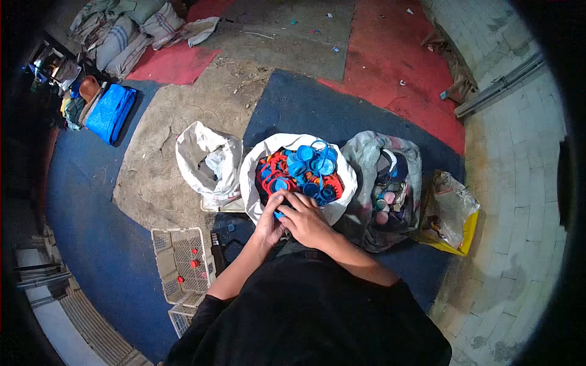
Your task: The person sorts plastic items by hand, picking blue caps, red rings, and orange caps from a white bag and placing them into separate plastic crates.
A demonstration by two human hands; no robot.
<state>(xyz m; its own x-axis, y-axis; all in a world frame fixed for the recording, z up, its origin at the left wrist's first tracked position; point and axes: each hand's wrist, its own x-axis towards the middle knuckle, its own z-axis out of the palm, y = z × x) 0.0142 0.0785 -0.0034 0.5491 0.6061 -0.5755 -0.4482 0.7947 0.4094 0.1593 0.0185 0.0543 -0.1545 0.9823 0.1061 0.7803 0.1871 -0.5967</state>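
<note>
Both hands meet at the near rim of a white sack [251, 160] filled with red and blue plastic caps [301, 166]. The fingers of my left hand [269, 222] are bent around a small blue piece [279, 215], which shows between the hands. My right hand [305, 221] lies against the left one, its fingers curled over the same piece and hiding most of it. Left of this sack stands a white sack [210, 152] with pale plastic inside. To the right, a grey sack [357, 149] holds mixed caps and lids.
A cream plastic crate [160, 263] with a few red caps stands at lower left. At the right is a yellow and clear bag [469, 233] near the block wall [513, 201]. A folded blue tarp [112, 113] and stacked sacks [119, 46] lie at upper left.
</note>
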